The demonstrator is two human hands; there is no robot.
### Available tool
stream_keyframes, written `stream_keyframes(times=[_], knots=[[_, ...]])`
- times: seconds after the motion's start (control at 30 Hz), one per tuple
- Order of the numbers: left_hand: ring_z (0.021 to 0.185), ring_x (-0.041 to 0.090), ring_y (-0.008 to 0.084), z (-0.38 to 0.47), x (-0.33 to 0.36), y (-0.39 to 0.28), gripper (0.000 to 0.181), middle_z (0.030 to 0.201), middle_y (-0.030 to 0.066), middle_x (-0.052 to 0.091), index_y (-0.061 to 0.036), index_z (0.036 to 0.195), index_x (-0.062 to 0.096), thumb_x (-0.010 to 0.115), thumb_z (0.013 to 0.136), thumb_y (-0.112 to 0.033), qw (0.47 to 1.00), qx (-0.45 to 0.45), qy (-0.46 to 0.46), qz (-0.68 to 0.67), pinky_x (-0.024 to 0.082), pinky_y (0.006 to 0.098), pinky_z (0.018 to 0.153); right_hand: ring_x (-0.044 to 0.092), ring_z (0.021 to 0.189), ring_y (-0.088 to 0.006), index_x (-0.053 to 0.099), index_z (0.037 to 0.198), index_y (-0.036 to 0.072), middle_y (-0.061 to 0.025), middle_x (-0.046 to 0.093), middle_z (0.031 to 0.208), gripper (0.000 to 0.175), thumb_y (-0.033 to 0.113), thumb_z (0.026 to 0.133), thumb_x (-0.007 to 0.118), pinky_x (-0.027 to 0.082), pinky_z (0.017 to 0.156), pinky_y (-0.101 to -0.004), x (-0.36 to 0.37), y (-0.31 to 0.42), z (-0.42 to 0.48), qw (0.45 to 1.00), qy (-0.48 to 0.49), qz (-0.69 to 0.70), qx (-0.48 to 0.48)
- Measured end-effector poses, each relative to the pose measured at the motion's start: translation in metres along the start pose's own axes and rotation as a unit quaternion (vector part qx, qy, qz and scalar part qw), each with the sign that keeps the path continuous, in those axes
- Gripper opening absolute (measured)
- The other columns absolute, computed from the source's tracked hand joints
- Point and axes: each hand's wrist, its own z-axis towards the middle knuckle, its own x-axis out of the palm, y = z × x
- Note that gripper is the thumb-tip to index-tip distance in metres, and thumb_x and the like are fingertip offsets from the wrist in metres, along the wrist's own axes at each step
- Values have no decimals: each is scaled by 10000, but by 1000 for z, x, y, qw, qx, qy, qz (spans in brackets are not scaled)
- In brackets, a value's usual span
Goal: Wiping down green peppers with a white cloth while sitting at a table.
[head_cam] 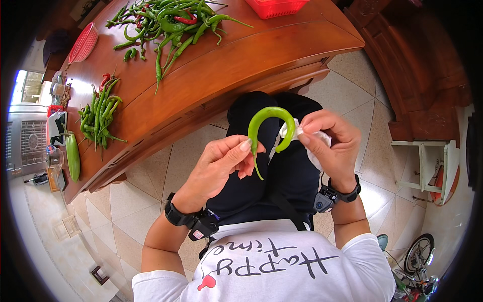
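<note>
A curved green chili pepper is held over my lap, bent like a hook with its stem pointing down. My left hand pinches it near the stem between thumb and fingers. My right hand grips a crumpled white tissue or cloth, which lies against the pepper's far curve. On the wooden table ahead lies a large heap of green chili peppers with a few red ones. A smaller pile of peppers rests further left on the same table.
A red plastic basket stands at the table's far side, and a pink mesh basket at its left. A long green ridged vegetable lies near the left end, beside jars. Carved wooden furniture stands right, and a bicycle wheel lower right.
</note>
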Motion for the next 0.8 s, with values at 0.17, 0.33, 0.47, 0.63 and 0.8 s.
stream_keyframes(times=[0.17,0.33,0.47,0.63,0.8], knots=[[623,522,63,1,1,-1,307,728,1,574,10,1019,616,467,983,-255,999,7,-26,-23,401,189,551,598,725,-108,644,845,21,-71,638,848,138,-26,742,723,449,619,-207,3,3,-1,998,56,-17,2],[626,529,57,1,-1,0,297,754,11,585,6,1014,615,480,978,-256,999,24,-31,-28,407,185,546,624,724,-162,646,829,25,-83,646,821,141,-12,725,734,471,622,-236,7,6,1,990,123,-60,-15],[625,536,54,0,-1,-1,284,795,31,611,0,1014,610,497,970,-256,998,27,-52,-14,422,182,556,631,723,-185,646,816,26,-90,643,801,160,-21,700,746,483,609,-252,5,10,1,984,149,-88,-31],[624,542,55,1,-3,1,270,814,42,630,-5,1005,607,508,964,-253,998,31,-53,-3,431,180,561,629,715,-191,641,806,31,-91,643,809,177,-33,682,750,484,595,-256,4,14,2,984,142,-96,-50],[611,539,57,-1,-1,-1,265,783,41,624,-2,995,611,512,962,-245,999,26,-34,22,427,177,556,619,717,-188,636,804,26,-87,637,814,165,-59,693,725,476,604,-250,5,9,2,978,41,-189,-72]])
